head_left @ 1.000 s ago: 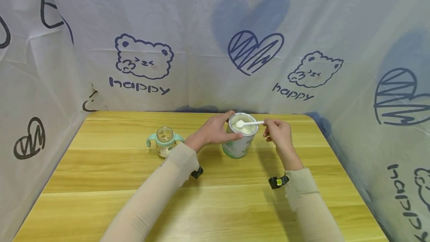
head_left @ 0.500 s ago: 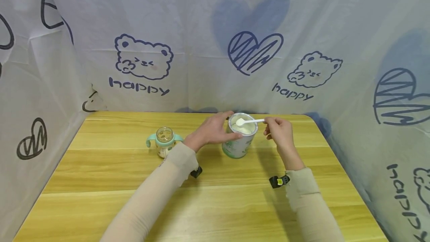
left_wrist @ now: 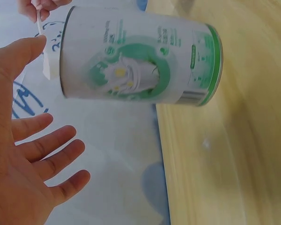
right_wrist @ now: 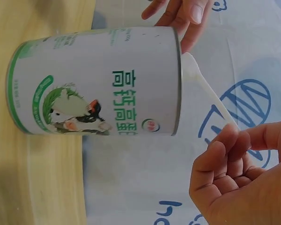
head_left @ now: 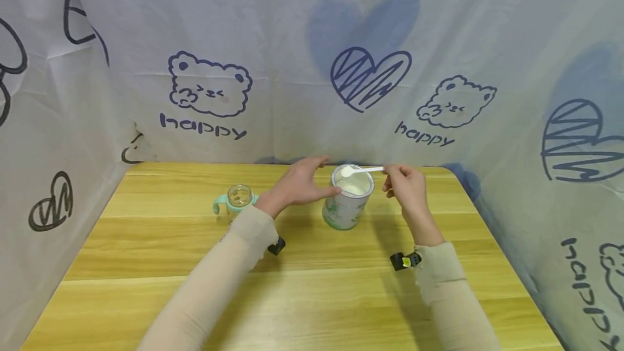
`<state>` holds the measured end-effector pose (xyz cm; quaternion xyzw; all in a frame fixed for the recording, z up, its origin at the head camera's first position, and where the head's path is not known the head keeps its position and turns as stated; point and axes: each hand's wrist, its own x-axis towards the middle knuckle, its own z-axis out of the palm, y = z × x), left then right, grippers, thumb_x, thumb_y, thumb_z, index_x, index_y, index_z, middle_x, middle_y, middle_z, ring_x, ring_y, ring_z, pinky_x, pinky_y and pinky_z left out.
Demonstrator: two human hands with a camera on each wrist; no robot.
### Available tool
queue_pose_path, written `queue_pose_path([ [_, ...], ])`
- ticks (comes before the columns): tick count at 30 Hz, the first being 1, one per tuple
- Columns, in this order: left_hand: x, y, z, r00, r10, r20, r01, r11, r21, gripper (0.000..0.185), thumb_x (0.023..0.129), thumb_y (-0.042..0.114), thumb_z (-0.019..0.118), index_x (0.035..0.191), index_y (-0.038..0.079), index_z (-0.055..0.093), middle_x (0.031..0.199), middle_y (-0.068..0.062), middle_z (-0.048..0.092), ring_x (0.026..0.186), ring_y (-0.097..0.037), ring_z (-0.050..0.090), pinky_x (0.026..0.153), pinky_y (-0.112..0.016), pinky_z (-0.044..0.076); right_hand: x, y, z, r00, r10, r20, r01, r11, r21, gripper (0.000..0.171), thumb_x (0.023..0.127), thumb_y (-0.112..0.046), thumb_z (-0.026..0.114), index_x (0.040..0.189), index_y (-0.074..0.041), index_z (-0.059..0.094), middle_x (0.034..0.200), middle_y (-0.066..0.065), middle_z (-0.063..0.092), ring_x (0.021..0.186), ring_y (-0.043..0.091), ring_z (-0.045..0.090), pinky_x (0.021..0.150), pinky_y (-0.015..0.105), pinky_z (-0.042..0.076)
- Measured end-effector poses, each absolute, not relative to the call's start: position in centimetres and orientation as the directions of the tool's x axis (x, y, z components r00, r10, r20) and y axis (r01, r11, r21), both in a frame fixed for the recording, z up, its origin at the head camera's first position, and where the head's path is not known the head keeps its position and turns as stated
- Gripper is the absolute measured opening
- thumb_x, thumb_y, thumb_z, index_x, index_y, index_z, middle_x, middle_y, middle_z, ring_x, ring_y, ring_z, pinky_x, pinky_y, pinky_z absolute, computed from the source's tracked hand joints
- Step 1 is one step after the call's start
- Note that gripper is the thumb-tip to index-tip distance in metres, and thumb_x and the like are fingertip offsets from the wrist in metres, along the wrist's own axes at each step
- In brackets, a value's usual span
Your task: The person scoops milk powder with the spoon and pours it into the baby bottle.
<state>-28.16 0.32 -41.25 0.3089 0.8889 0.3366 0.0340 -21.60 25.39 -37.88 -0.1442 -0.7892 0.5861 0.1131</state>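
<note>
Right hand (head_left: 407,186) is pinching the handle end of a white plastic scoop (head_left: 361,170) between thumb and curled fingers; that grip is closed on the scoop. The scoop's bowl is sitting heaped with pale powder, hanging just above the far rim of the open tin (head_left: 348,202). From the right wrist view the scoop (right_wrist: 207,93) is running from the fingers (right_wrist: 225,150) to the tin's (right_wrist: 96,79) mouth, its bowl right at the rim.

Left hand (head_left: 301,183) is hovering just beside the tin, on the side away from the right hand, fingers spread and straight. This grip is open and holding nothing. In the left wrist view the palm (left_wrist: 18,154) is facing the tin (left_wrist: 136,63) with a clear gap showing between them; in the head view the thumb is lying very close to the tin's wall, and whether it touches cannot be told.

The tin is standing upright on the wooden bench (head_left: 302,297), between the two hands, white with a green label and powder showing inside.

Beyond the left hand, further from the tin, a small baby bottle (head_left: 239,202) with teal handles is standing open-topped on the bench, well apart from the right hand.
</note>
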Motion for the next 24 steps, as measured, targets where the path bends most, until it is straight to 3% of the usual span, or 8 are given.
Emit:
queue_pose_path([
  [15, -28.1, -3.7, -40.4, -0.833, 0.527, 0.169, 0.513, 0.621, 0.593, 0.089, 0.091, 0.060, 0.075, 0.159, 0.010, 0.045, 0.159, -0.013, 0.053, 0.144, -0.034, 0.053, 0.120, -0.056, 0.043, -22.6, 22.3, -36.7, -0.957, 0.288, 0.020, 0.056, 0.253, -0.966, 0.022, 0.103, -0.019, 0.060, 0.096, 0.000, 0.069, 0.068, -0.004, 0.057, 0.060, 0.008, 0.059, 0.056, 0.020, 0.053],
  [24, -27.8, -6.6, -40.1, -0.844, 0.509, 0.169, 0.506, 0.649, 0.569, 0.088, 0.092, 0.062, 0.073, 0.158, 0.010, 0.046, 0.159, -0.014, 0.052, 0.146, -0.035, 0.051, 0.122, -0.055, 0.042, -23.2, 20.0, -36.6, -0.969, 0.243, 0.048, 0.009, 0.227, -0.974, 0.027, 0.102, -0.018, 0.061, 0.098, 0.008, 0.068, 0.064, -0.004, 0.058, 0.056, 0.007, 0.058, 0.053, 0.019, 0.052],
])
